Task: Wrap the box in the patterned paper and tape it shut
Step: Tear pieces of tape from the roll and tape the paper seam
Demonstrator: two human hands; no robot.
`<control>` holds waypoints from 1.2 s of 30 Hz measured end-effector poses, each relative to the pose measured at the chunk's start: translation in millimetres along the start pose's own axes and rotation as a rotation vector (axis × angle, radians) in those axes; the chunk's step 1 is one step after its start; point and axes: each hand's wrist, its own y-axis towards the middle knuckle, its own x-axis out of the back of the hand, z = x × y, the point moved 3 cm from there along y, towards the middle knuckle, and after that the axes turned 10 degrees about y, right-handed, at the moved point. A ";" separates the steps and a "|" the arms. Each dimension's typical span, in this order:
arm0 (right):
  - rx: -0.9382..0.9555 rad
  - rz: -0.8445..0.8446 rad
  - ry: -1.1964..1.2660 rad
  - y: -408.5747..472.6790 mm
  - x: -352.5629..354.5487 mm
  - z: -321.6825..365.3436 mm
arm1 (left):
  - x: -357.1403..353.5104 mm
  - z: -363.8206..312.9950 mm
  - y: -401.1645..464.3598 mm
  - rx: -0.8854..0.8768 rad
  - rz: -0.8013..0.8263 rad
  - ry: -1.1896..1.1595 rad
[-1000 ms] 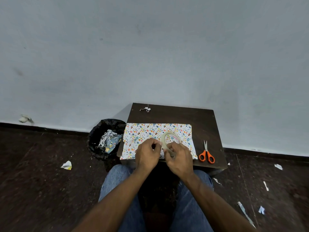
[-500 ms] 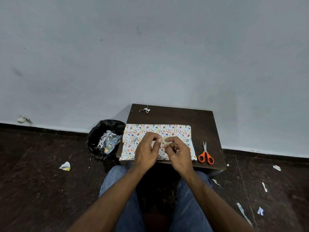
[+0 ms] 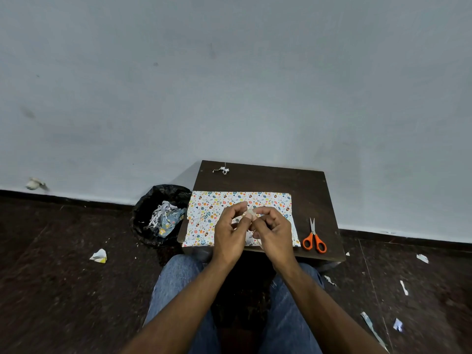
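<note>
Mostly hidden, tape (image 3: 251, 213) is pinched by both hands, left (image 3: 229, 235), right (image 3: 274, 232); box unseen.

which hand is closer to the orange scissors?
Right. The right hand is just left of the scissors; the left hand sits farther left, beyond the right one.
</note>
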 end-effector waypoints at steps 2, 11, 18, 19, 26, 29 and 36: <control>-0.002 -0.006 0.001 -0.1 1.3 -1.0 | 0.0 -0.2 0.5 0.007 -0.006 -0.004; -0.024 -0.001 -0.030 -0.2 4.4 -6.4 | 3.1 -1.0 9.6 0.044 -0.024 -0.011; -0.021 -0.061 -0.012 1.3 5.8 -8.0 | 1.8 0.0 0.1 0.017 0.055 -0.031; -0.017 -0.067 -0.009 1.7 6.4 -7.6 | 1.5 -1.1 -1.5 0.001 0.065 -0.016; -0.003 -0.063 -0.026 2.1 9.8 -7.4 | 1.6 -3.5 -0.6 -0.028 0.087 -0.002; -0.006 -0.068 -0.030 1.8 9.4 -7.8 | 0.5 0.5 2.5 0.024 0.054 0.000; -0.011 -0.062 -0.032 -0.2 7.6 -8.8 | 0.9 0.2 2.6 0.083 0.004 -0.049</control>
